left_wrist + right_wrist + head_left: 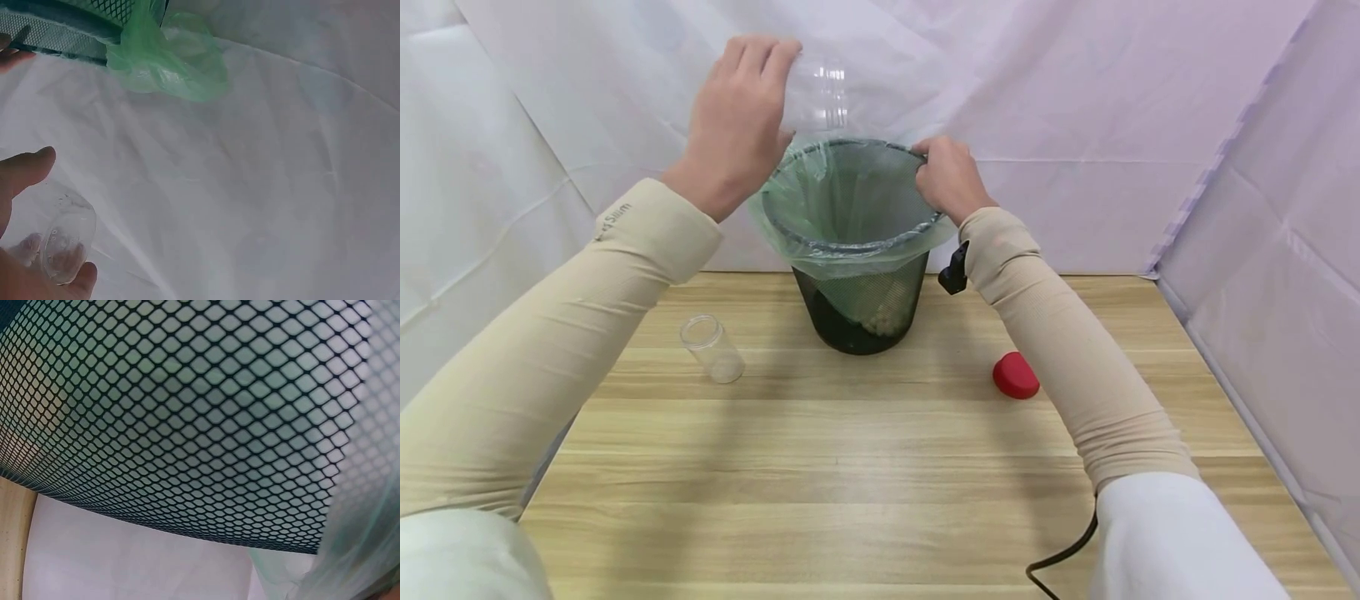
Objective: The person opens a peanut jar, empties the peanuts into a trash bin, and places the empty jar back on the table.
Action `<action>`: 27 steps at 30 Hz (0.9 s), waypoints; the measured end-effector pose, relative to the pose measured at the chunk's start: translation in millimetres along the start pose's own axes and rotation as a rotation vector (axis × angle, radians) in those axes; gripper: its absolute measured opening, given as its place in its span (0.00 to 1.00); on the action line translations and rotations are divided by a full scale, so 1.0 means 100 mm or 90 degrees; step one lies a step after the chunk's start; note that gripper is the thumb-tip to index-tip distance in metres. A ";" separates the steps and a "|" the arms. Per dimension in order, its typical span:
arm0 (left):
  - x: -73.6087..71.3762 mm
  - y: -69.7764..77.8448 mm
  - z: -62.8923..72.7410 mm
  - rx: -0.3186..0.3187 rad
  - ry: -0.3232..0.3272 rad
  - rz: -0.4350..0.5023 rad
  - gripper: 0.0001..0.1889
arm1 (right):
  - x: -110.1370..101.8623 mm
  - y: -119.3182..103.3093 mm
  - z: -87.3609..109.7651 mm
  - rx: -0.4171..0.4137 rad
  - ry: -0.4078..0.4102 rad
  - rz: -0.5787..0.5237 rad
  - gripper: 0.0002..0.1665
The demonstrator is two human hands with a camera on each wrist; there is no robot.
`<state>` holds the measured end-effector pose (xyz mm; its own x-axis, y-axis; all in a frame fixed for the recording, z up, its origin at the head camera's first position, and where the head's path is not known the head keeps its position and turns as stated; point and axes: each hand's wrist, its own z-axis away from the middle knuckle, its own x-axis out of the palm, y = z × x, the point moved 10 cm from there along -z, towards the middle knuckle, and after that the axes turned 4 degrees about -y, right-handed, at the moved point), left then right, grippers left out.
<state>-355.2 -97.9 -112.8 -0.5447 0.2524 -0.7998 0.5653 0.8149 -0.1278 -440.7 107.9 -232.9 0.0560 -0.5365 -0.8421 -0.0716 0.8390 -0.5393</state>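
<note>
My left hand (741,117) holds a clear plastic jar (830,98) on its side, above the left part of a black mesh wastebasket's rim. In the left wrist view the same jar (70,240) appears between thumb and fingers, with no contents visible. A thin green plastic bag (820,200) lines the wastebasket (829,312) and folds over its rim. My right hand (951,179) grips the right side of that rim, over the bag. Pale lumps (886,318) show through the mesh near the bottom; their kind is unclear. Mesh fills most of the right wrist view.
A second clear jar (713,352) without a lid stands on the wooden table (850,467), left of the wastebasket. To the right lies a red lid (1016,376), beside my right forearm. White sheeting (1075,100) hangs behind and at both sides. A black cable (1063,554) trails from my right sleeve.
</note>
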 end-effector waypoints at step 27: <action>-0.05 0.03 0.33 0.084 0.040 -0.041 0.28 | 0.06 -0.09 -0.03 -0.093 -0.045 0.108 0.36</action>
<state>-330.2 -114.1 -129.0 -0.6176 0.2367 -0.7500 0.6018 0.7562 -0.2569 -442.6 96.4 -233.3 0.0995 -0.3768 -0.9209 -0.2289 0.8921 -0.3897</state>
